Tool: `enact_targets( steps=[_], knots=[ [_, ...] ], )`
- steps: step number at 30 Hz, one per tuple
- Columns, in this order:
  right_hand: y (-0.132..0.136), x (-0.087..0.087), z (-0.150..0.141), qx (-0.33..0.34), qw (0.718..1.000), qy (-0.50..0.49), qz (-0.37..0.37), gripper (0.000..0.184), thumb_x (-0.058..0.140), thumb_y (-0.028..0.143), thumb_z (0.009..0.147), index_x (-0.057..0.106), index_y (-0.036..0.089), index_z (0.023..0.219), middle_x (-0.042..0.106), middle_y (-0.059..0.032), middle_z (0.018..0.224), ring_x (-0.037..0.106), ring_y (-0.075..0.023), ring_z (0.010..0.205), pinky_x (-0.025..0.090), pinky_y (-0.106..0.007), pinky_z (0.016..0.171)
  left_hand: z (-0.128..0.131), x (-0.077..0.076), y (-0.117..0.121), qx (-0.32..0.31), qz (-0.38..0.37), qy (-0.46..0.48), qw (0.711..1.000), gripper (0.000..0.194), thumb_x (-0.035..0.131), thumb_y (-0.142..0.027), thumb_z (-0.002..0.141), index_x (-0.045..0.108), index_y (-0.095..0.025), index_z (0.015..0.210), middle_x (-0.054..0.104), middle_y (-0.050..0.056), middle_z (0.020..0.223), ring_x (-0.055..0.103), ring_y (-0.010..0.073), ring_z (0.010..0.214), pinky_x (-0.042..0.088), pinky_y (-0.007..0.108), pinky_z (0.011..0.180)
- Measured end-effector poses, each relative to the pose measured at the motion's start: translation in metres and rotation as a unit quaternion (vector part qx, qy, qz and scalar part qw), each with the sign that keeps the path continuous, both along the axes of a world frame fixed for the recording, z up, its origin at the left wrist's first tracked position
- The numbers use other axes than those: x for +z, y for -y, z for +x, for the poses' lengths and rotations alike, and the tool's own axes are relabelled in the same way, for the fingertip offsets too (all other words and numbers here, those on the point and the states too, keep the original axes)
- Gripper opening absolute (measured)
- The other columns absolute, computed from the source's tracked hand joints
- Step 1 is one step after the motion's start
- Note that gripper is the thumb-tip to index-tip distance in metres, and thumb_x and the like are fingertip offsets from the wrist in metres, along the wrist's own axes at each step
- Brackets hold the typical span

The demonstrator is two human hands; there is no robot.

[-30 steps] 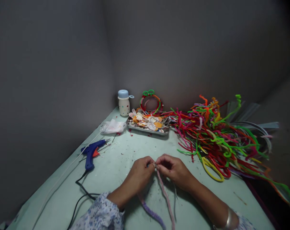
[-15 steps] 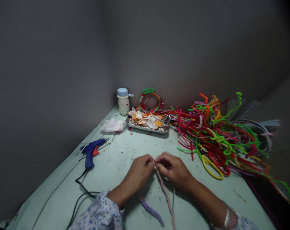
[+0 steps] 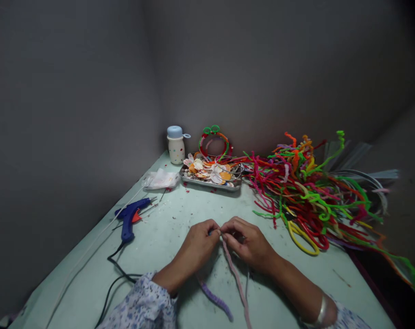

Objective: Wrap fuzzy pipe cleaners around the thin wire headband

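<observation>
My left hand (image 3: 199,243) and my right hand (image 3: 251,244) meet over the middle of the table, fingertips pinched together. Between them runs a pink pipe cleaner (image 3: 235,270), its free length hanging down toward me. Below my left hand, a curved thin band shows a purple fuzzy wrapped end (image 3: 216,299), with some pink just above it. A thin pale strip (image 3: 247,285) drops from under my right hand; it looks like the other leg of the same band. The band's top is hidden by my fingers.
A blue glue gun (image 3: 128,221) with a black cord lies at left. Farther back are a plastic bag (image 3: 162,179), a bottle (image 3: 176,148), a metal tray (image 3: 210,184) of flower pieces and fuzzy headbands (image 3: 201,145). Pipe cleaners (image 3: 306,183) and yellow-handled scissors (image 3: 301,244) crowd the right.
Almost nothing differs. Both hands keep their pinch at the same spot, with only a slight shift of the fingers and the view.
</observation>
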State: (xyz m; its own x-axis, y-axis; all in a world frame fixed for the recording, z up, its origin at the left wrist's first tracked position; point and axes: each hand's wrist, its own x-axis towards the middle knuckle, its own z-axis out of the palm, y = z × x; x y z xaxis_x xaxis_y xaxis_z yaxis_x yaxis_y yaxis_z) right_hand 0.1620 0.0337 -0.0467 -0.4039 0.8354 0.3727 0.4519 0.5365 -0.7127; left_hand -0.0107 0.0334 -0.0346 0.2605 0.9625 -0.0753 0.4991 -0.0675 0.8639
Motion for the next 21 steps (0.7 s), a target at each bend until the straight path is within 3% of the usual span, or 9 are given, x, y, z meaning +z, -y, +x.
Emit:
enact_targets(
  steps=[10,21],
  knots=[
    [0.0023,-0.0067,-0.0031,-0.015,0.997,0.042,0.062,0.017,0.049,0.012,0.082,0.058,0.022,0.091,0.059,-0.0035,0.081,0.057,-0.0169,0.075,0.044,-0.029,0.069,0.0012,0.0057,0.0013,0.004,0.004,-0.004,1.0,0.02,0.043,-0.025,0.078,0.06,-0.017,0.073,0.059,0.0,0.068,0.049,0.0143,0.065,0.034,0.023,0.061],
    [0.002,-0.0016,-0.0021,-0.006,0.999,0.015,0.028,0.02,0.051,0.012,0.08,0.058,0.022,0.096,0.059,-0.0024,0.081,0.056,-0.0165,0.076,0.045,-0.029,0.07,0.0003,0.0024,-0.0003,0.002,0.001,-0.008,1.0,0.018,0.042,-0.025,0.078,0.058,-0.017,0.072,0.057,-0.002,0.066,0.05,0.014,0.065,0.033,0.024,0.06]
  ],
)
